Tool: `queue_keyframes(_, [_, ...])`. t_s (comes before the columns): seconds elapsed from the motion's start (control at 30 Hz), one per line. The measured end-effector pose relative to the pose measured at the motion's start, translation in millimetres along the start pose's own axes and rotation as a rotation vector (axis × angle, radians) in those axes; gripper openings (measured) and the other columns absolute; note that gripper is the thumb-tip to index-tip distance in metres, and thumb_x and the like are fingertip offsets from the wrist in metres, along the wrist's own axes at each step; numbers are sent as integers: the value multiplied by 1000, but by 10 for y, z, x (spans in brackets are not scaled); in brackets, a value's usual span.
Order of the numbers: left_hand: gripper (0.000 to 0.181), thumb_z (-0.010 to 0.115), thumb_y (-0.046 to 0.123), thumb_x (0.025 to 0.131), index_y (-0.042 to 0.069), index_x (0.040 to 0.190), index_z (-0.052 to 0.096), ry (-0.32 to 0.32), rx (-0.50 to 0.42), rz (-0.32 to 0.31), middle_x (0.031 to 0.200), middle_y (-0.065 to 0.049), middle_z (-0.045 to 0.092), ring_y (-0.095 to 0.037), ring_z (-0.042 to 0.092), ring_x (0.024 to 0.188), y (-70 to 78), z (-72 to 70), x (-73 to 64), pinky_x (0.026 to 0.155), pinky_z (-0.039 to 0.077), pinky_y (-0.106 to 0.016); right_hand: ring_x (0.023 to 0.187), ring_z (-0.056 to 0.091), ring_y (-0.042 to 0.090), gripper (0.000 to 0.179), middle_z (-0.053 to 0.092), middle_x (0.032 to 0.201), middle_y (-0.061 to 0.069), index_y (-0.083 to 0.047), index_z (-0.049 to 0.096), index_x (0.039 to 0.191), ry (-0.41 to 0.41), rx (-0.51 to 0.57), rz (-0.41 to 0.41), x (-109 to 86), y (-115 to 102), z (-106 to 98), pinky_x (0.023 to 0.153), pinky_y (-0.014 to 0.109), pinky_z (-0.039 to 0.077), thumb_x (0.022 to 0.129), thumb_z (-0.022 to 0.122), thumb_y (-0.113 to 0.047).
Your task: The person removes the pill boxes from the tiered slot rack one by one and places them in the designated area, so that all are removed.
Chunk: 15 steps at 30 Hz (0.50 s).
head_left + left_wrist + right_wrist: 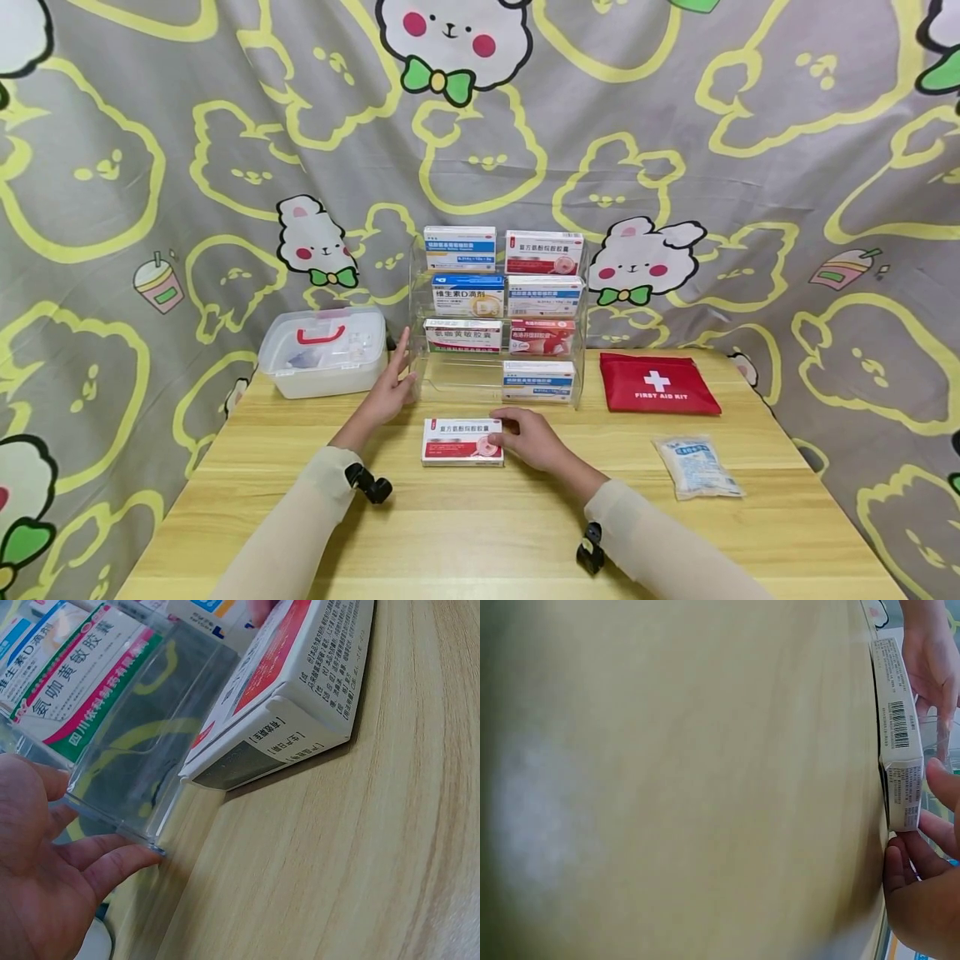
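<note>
A white-and-red medicine box (pixel 459 443) lies on the table in front of a clear tiered display rack (pixel 459 372). At its right end, my right hand (pixel 534 438) holds this box, thumb on its printed face and fingers behind. My left hand (pixel 391 390) rests against the rack's left side, fingers extended; in the left wrist view its fingertips touch the lower corner of the clear plastic. Several medicine boxes stand on the rack in two columns, among them a green-and-pink one (pixel 463 336) above the vacant left part of the bottom tier.
Left of the rack sits a lidded plastic container (pixel 322 379) with a red handle. To the right lie a red first aid pouch (pixel 660 400) and a small clear-and-blue packet (pixel 697 468). A patterned grey curtain (pixel 480 179) hangs behind the wooden table (pixel 465 533).
</note>
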<state>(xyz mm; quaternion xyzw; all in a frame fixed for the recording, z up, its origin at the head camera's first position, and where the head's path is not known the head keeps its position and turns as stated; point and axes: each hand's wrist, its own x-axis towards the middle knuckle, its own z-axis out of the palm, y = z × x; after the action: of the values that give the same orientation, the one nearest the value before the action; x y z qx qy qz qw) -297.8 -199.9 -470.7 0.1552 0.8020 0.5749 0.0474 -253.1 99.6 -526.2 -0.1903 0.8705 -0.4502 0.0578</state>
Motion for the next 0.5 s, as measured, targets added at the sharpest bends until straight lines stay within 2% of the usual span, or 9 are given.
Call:
queue_keyframes(0.07, [81,40,-2,108,26,167,-8,1,1,-2,170,-27,8,-47,16,154,-2,0,0,86,54,-66,119,62,30,45,67,132,15,-2,67,133,15,-3,-14,-13,-23,-6,103,51,49,95,75,-24])
queue_keyframes(0.23, [82,40,-2,108,29,166,-9,3,-3,-16,170,-26,8,-46,16,154,1,-2,-5,88,54,-66,133,54,36,46,64,138,15,-2,68,132,61,-33,-64,-70,-82,-5,114,54,38,92,79,-23])
queue_keyframes(0.3, [82,39,-2,108,29,166,-9,2,-1,-17,170,-27,8,-47,16,154,3,-2,-6,87,54,-66,137,50,35,47,63,141,13,-4,69,132,58,-39,-73,-107,-113,5,117,54,35,91,80,-22])
queue_keyframes(0.5, [81,40,-1,108,28,166,-8,0,-3,-16,170,-28,9,-47,18,154,16,8,-6,82,52,-70,135,49,32,52,61,140,8,-8,68,134,16,-56,-95,-216,-195,54,116,54,36,86,84,-21])
